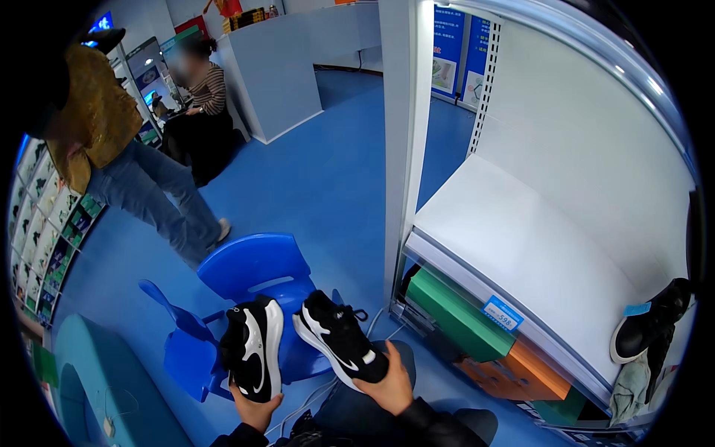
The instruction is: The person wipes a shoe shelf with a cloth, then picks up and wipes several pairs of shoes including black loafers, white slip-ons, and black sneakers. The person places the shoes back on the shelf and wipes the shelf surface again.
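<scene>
Two black and white sneakers are held apart, side by side, above a blue plastic chair (254,262). My left hand (254,407) grips one end of the left sneaker (254,349), which is tipped on its side so that its white sole edge faces right. The right sneaker (339,338), with black laces and a white swoosh-like mark, has its lower end in my right hand (389,382). Its other end points up and left. The fingers beneath both sneakers are partly hidden.
A second blue chair (190,346) and a teal seat (106,380) stand at left. At right, a white shelf (519,223) holds a black shoe (651,327) above green (455,313) and orange boxes (516,371). One person (151,184) stands; another (201,112) sits beyond.
</scene>
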`<state>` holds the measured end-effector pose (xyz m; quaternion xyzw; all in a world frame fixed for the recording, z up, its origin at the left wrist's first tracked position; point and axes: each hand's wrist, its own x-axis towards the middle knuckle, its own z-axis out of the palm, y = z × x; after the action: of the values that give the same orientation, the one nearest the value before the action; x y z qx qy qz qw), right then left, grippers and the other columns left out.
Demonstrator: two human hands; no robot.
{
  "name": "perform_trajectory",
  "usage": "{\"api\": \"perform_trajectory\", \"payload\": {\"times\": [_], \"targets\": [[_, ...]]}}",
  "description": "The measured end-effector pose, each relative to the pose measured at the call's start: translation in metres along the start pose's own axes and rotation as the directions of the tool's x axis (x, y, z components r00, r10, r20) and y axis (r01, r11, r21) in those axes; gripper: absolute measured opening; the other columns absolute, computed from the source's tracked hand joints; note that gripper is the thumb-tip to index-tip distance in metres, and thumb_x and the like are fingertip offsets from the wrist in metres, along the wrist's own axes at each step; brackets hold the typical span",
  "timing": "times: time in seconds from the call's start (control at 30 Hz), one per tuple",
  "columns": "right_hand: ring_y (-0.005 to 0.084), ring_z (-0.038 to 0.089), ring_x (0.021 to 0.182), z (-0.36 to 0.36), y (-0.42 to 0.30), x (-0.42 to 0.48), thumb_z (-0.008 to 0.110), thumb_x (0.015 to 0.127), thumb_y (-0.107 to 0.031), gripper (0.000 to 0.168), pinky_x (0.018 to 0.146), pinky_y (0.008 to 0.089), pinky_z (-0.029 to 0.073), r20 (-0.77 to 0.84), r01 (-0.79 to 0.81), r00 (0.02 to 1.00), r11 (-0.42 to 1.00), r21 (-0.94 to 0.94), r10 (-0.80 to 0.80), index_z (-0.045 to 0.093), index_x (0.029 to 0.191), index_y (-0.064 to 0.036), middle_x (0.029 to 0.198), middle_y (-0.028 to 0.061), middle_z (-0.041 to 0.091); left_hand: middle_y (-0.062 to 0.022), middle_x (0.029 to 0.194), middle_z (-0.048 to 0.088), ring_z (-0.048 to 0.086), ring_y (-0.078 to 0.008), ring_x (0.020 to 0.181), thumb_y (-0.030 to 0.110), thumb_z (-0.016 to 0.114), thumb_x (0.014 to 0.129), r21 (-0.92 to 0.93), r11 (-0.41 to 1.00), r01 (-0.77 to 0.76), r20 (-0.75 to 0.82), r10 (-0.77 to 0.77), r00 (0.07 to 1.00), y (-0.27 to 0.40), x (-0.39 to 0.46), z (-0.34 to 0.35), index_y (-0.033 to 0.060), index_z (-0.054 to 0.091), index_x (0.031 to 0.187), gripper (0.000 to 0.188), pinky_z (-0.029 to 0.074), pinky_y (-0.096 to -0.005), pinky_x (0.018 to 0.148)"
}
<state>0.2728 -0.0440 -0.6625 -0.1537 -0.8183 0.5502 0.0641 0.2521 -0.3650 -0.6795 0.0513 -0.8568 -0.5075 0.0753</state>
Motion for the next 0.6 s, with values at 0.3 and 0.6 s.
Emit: {"api": "perform_trajectory", "payload": {"times": [0.3,0.6], "targets": [[0.0418,0.052,0.124,0.098,0.031,0.026,0.084,0.073,-0.025,0.103,0.103,0.0506,0.038,-0.081,0.090,0.992,0.990,-0.105,-0.099,0.025,0.152,0.005,0.135,0.0286,0.051,-0.0238,0.139,0.049,0.047,-0.0400,0.130,0.015,0.097,0.045,0.489,0.860,0.148,-0.260,-0.019,0.965,-0.102,0.033,0.010,-0.0026,0.031,0.149,0.124,0.036,-0.0457,0.112],[0.0525,0.032,0.134,0.190,0.045,-0.001,0.083,0.078,-0.019,0.113,0.111,0.0551,0.029,0.165,0.053,0.986,0.990,-0.129,-0.031,0.007,0.161,-0.006,0.151,0.0356,0.024,-0.0286,0.116,0.066,0.067,-0.0439,0.103,0.057,0.082,0.069,0.735,0.678,-0.003,-0.074,0.085,0.994,-0.034,0.052,0.022,-0.0078,0.051,0.133,0.096,0.054,-0.0504,0.091]]}}
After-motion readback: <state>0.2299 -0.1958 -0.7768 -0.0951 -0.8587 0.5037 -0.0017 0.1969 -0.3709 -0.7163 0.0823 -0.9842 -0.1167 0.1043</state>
